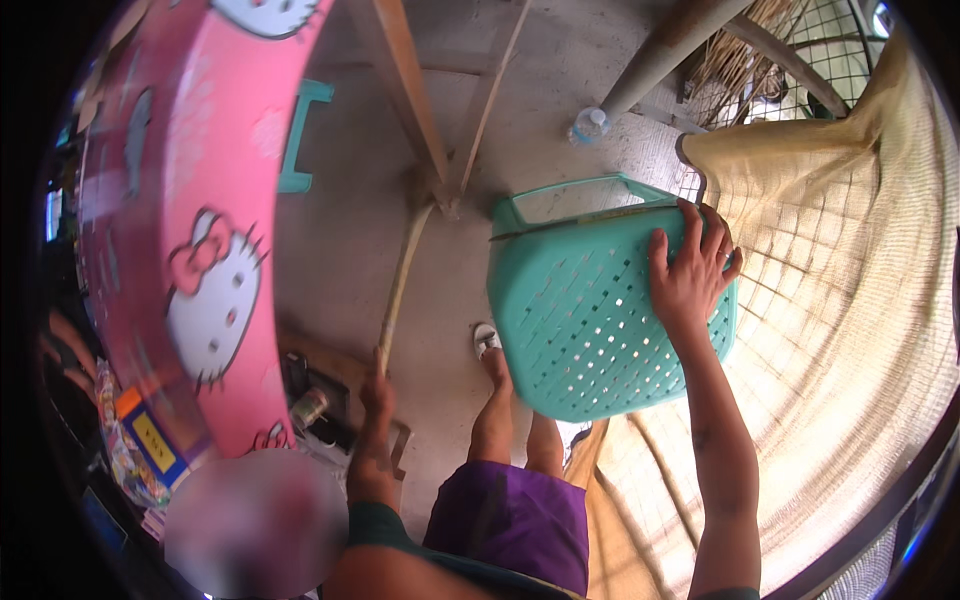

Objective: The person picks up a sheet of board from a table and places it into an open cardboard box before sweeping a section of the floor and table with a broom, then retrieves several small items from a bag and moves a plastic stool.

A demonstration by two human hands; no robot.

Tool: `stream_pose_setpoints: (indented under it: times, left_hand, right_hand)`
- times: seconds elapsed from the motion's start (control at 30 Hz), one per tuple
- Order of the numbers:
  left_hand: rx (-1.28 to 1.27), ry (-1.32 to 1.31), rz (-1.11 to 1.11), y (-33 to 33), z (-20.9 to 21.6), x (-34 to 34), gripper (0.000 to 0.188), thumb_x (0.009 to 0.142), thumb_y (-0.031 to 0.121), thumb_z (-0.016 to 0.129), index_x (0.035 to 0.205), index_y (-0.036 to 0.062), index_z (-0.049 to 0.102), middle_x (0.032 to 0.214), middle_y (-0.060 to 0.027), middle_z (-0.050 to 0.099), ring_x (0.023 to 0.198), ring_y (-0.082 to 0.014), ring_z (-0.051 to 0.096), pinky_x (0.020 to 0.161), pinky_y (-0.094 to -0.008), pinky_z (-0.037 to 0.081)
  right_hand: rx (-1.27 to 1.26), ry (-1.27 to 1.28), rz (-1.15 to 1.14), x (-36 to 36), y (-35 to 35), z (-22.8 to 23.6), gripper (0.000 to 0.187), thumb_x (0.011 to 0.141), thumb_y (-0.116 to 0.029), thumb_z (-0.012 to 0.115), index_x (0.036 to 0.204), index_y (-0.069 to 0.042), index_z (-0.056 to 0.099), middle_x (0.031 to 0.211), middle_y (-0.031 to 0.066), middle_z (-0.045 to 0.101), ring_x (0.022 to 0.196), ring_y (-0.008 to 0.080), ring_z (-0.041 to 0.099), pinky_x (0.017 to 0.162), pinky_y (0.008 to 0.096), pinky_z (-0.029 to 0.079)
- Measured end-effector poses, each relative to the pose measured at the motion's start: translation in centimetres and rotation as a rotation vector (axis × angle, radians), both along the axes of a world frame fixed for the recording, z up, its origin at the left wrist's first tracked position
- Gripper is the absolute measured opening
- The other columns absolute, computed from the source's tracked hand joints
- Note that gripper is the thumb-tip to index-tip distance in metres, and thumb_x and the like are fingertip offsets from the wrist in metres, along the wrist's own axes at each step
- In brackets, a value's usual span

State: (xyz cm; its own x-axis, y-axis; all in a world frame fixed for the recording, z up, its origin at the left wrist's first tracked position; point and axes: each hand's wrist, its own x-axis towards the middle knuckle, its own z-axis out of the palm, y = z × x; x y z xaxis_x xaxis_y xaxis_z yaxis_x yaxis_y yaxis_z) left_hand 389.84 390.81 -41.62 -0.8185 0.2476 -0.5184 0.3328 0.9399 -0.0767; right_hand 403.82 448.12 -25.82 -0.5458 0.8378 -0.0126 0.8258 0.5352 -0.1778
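My left hand (377, 392) is wrapped round the near end of a long, thin yellowish stick (404, 270). Its far end lies low by the wooden posts, where a darker, blurred tip cannot be made out. On my right, a teal plastic chair (590, 330) stands tilted, its perforated surface facing me. My right hand (692, 265) lies over its upper right edge, thumb and fingers spread on the plastic and fingertips curled at the rim. The chair hides part of the floor and the netting behind it.
A tall pink cabinet (225, 110) with cartoon cats fills the left, with another teal plastic piece (298, 140) behind. Wooden posts (415, 100) stand ahead. A clear bottle (589, 126) sits by a pole (665, 55). Beige netting (850, 260) covers the right. Boxes and packets (148, 440) lie lower left.
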Motion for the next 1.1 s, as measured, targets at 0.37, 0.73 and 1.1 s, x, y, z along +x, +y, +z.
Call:
stream_pose_setpoints:
  times: [0.37,0.73,1.1]
  left_hand:
    - [-0.027,-0.501,0.44,-2.3,25.7,17.6,0.073,0.073,0.011,0.057,0.144,0.019,0.042,0.096,-0.0252,0.068,0.093,-0.0434,0.065,0.083,-0.0503,0.051]
    - [0.295,-0.045,0.697,1.2,3.6,7.0,0.073,0.08,0.006,0.058,0.147,0.0158,0.031,0.087,-0.0255,0.066,0.077,-0.0407,0.067,0.061,-0.0479,0.052]
    - [0.167,-0.511,0.388,-2.6,24.5,15.9,0.083,0.074,0.006,0.06,0.151,0.0187,0.032,0.104,-0.0291,0.065,0.095,-0.0416,0.066,0.079,-0.0472,0.054]
  right_hand:
    - [0.085,-0.01,0.002,0.1,-0.2,-0.6,0.054,0.091,-0.051,0.049,0.136,-0.02,0.049,0.139,0.0088,0.044,0.136,0.0271,0.036,0.108,0.0625,0.019]
    - [0.084,0.039,0.055,-1.7,-0.8,-0.5,0.055,0.093,-0.054,0.044,0.138,-0.022,0.046,0.136,0.008,0.046,0.133,0.0281,0.039,0.108,0.062,0.021]
    - [0.089,-0.072,-0.019,0.4,0.4,-1.1,0.056,0.093,-0.055,0.042,0.139,-0.022,0.045,0.139,0.0078,0.045,0.135,0.0275,0.036,0.109,0.0623,0.02]
